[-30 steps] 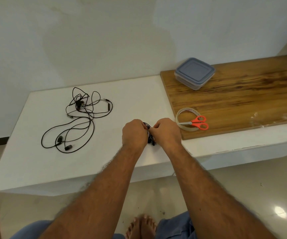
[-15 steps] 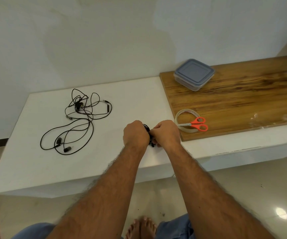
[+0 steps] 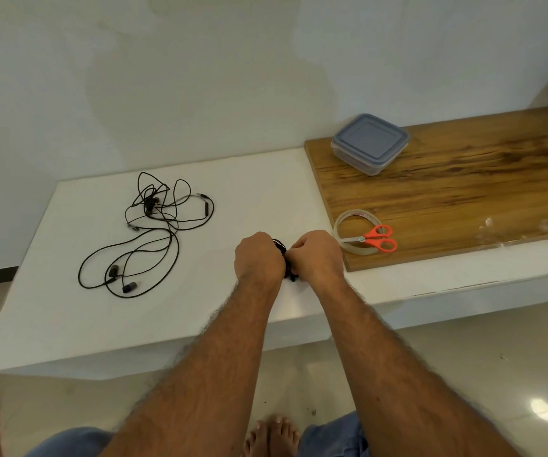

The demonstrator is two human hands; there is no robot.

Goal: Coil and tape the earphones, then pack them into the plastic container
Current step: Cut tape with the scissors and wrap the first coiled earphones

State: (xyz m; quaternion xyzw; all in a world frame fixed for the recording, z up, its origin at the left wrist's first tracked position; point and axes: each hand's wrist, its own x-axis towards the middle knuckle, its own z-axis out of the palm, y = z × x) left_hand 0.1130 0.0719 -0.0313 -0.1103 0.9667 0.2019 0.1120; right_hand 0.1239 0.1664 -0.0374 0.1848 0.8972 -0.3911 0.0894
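Holding: both fists meet over the front of the white ledge [image 3: 68,318], with a small black bundle of coiled earphones [image 3: 286,266] squeezed between them.
Coiled earphones: thin black cord wound tight; only a few loops show above the knuckles and a dark nub pokes out below, the rest is hidden by the fingers.
Left hand [image 3: 258,260]: knuckles up, fingers curled round the left side of the bundle, gripping it.
Right hand [image 3: 317,258]: fingers curled in as well, pinching the bundle's right side; the two hands nearly touch.
Loose earphones [image 3: 149,234]: a second black set, uncoiled, sprawling in wide tangled loops well off to the left of the left hand, its grey-tipped buds lying at the near end of the tangle.
Tape roll [image 3: 358,231]: a clear ring just right of the right hand, lying flat on the wooden board [image 3: 463,199].
Scissors [image 3: 373,239]: orange handles, resting across the tape roll, blades pointing toward the right hand.
Plastic container [image 3: 370,143]: clear square tub with a blue-grey lid on, beyond the right hand at the board's far left corner, well apart from the bundle.
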